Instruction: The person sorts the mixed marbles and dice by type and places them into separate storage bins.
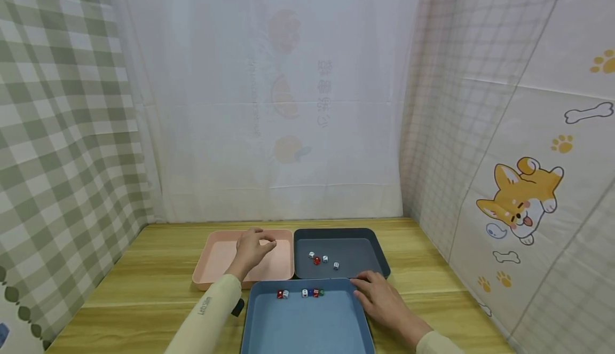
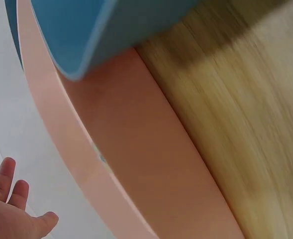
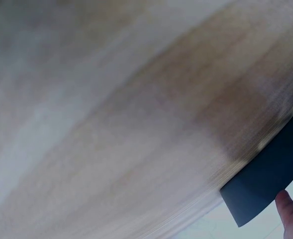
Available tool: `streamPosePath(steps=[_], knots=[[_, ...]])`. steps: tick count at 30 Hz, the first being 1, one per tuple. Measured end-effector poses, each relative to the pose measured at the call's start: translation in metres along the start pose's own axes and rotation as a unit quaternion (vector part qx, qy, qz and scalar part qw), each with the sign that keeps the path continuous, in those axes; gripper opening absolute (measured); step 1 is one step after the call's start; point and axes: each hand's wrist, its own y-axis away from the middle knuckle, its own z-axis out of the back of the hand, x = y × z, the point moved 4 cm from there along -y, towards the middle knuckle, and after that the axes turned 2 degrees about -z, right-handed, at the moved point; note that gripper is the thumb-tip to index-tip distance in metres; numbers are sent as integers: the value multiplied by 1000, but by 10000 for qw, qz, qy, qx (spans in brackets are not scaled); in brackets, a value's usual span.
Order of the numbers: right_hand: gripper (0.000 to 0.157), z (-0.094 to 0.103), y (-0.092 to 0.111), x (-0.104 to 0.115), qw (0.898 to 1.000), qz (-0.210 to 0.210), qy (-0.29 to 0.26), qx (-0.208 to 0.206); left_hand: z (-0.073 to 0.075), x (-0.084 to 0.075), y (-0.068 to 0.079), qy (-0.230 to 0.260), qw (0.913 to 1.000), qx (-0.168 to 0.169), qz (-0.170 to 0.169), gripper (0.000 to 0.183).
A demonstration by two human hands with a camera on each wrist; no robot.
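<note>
The left hand (image 1: 251, 250) is held above a shallow, round-cornered pink tray (image 1: 218, 263), thumb and fingers loosely curved, tips parted. The right hand (image 1: 381, 298) is rested, fingers relaxed, at the far right corner of a smooth blue rectangular tray (image 1: 307, 324), where small cubic dice (image 1: 305, 293) are lined near the far wall. More white and red dice (image 1: 325, 259) are scattered in a dark grey tray (image 1: 357, 250). The wood-grained table (image 1: 125, 290) is streaked yellow-brown.

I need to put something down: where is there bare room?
Bare: the wooden table left of the pink tray and right of the dark gray tray; the blue tray, nearer the wearer than its dice. Crowded: between the left hand and right hand, with dice in two trays.
</note>
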Motion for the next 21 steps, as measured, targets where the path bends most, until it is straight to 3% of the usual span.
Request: streamPosePath(steps=[12, 21], knots=[[29, -1, 0, -1, 10000, -9, -37, -8, 21, 27, 4, -164, 9984, -121, 536, 17], [29, 0, 0, 0, 10000, 41, -55, -44, 29, 42, 11, -91, 9962, -270, 817, 18]])
